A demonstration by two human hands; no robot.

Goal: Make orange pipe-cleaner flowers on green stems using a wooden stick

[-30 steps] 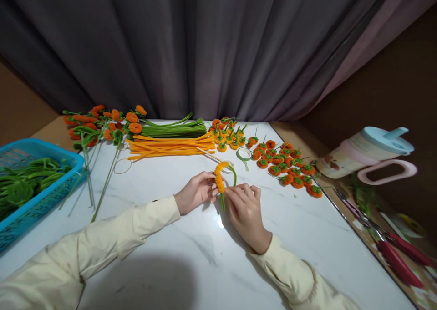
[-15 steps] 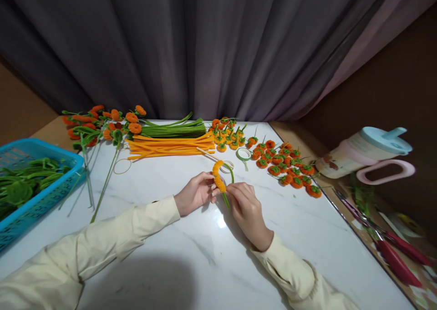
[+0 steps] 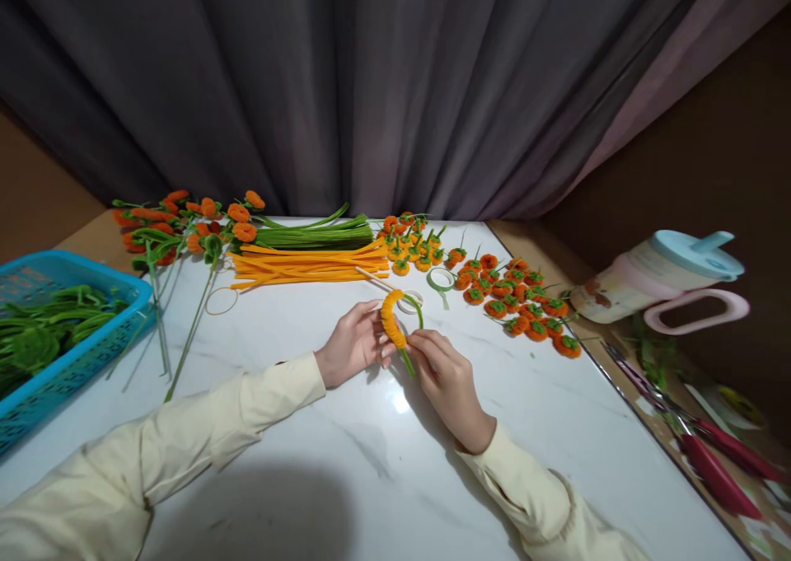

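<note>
A yellow-orange pipe cleaner coil [image 3: 391, 320] is wound around a green pipe cleaner [image 3: 421, 311], which curves up on the right and pokes out below. My left hand [image 3: 354, 345] is closed at the coil's left side, its fingertips partly hidden behind it. At the coil's lower end, my right hand [image 3: 446, 380] pinches the piece between thumb and forefinger. Just behind the coil lie a pale roll of tape [image 3: 410, 301] and a thin wooden stick [image 3: 373, 278].
Yellow pipe cleaners [image 3: 309, 264] and green ones [image 3: 315, 235] lie bundled behind. Several small orange flower heads [image 3: 496, 307] sit right of a green tape roll [image 3: 441, 278]. Left are stemmed flowers [image 3: 238, 212] and a blue basket [image 3: 139, 304]; right, a tumbler [image 3: 658, 273] and red-handled pliers [image 3: 720, 470].
The yellow coil has tilted and shifted slightly left, and its curve looks straighter. My left fingers have moved up a little; my right hand is almost in the same place.
</note>
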